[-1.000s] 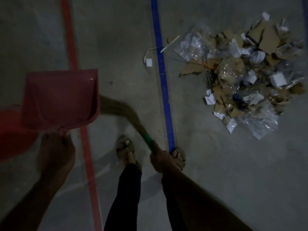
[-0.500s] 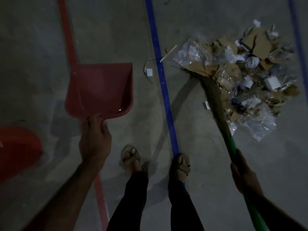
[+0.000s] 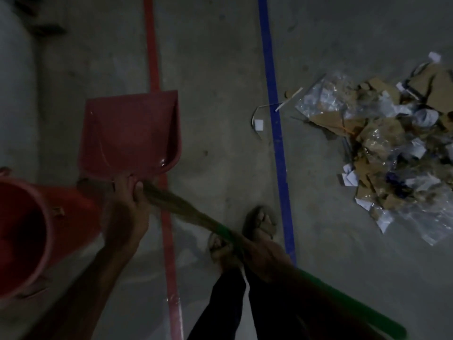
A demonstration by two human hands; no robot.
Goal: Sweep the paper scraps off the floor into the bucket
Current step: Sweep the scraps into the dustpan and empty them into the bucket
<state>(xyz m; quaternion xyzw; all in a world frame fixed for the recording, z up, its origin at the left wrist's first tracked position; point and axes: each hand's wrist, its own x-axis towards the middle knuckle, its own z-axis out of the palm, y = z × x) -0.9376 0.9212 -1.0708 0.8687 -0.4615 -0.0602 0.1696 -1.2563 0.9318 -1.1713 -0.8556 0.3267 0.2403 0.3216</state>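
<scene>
The left hand (image 3: 126, 207) pinches the handle of the red dustpan (image 3: 130, 133); the right hand (image 3: 263, 251) is curled round the green broom (image 3: 220, 231). Left of the blue floor line (image 3: 275, 123), both hover near the red bucket (image 3: 27, 239). The paper scraps (image 3: 392, 148) lie heaped right of that line. A hard stroke may scatter the light plastic. 2 stray bits (image 3: 259, 124) lie left of the line, and a sandalled foot (image 3: 261, 222) stands in the sweep path.

Left hand (image 3: 125, 207) grips red dustpan (image 3: 130, 133); right hand (image 3: 264, 253) grips green-handled broom (image 3: 186, 207); bucket (image 3: 36, 231) near left; scrap pile (image 3: 392, 153) far right.
</scene>
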